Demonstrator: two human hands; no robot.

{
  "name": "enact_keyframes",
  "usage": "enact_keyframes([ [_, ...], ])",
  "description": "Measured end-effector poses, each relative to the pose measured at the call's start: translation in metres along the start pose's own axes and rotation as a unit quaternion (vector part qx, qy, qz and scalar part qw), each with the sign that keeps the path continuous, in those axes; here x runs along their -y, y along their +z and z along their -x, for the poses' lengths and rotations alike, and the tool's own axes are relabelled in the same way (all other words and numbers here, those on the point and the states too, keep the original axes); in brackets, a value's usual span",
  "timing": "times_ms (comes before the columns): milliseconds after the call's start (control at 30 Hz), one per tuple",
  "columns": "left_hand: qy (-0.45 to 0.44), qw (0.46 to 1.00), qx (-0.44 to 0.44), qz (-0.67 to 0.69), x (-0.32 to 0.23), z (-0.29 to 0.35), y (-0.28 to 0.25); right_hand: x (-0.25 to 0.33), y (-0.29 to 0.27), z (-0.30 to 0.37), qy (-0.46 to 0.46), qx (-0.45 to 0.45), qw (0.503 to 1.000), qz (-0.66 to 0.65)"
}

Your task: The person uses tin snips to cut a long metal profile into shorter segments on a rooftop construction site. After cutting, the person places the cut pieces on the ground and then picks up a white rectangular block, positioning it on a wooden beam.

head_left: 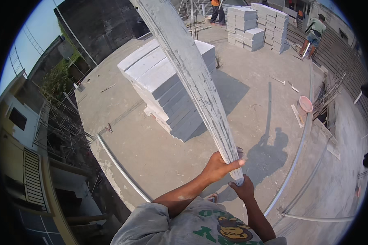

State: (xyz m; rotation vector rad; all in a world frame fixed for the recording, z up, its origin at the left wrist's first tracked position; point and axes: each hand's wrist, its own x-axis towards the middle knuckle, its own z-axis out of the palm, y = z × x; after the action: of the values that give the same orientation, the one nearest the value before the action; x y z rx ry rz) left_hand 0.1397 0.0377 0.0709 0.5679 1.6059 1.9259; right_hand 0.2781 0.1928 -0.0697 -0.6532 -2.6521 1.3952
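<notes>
I hold a long, flat grey-white plank (192,73), smeared with dried cement, that rises steeply from my hands toward the top of the view. My left hand (221,165) grips its side just above the lower end, fingers wrapped over the face. My right hand (242,188) clasps the bottom end from below. The plank crosses in front of a pallet stack of pale grey blocks (167,85) on the concrete roof slab below.
More block stacks (255,26) stand far back. Two people work there, one (314,34) at the right, one (216,10) at the top. A pink bucket (305,104) sits by an opening with rebar. The slab edge (110,163) drops off left; a white pipe (294,159) runs right.
</notes>
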Motion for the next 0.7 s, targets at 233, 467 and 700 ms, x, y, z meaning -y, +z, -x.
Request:
enact_keyframes([
  [233, -0.015, 0.998, -0.057, 0.000, 0.032, 0.038, -0.031, 0.002, 0.017, 0.013, 0.043, 0.151, 0.987, 0.039],
  [467, -0.022, 0.992, -0.124, 0.024, 0.037, 0.058, -0.090, 0.036, 0.041, 0.012, 0.027, 0.201, 0.978, 0.054],
  [700, -0.034, 0.966, -0.247, -0.064, 0.039, 0.106, -0.194, 0.120, 0.102, 0.003, 0.008, 0.209, 0.974, -0.087],
])
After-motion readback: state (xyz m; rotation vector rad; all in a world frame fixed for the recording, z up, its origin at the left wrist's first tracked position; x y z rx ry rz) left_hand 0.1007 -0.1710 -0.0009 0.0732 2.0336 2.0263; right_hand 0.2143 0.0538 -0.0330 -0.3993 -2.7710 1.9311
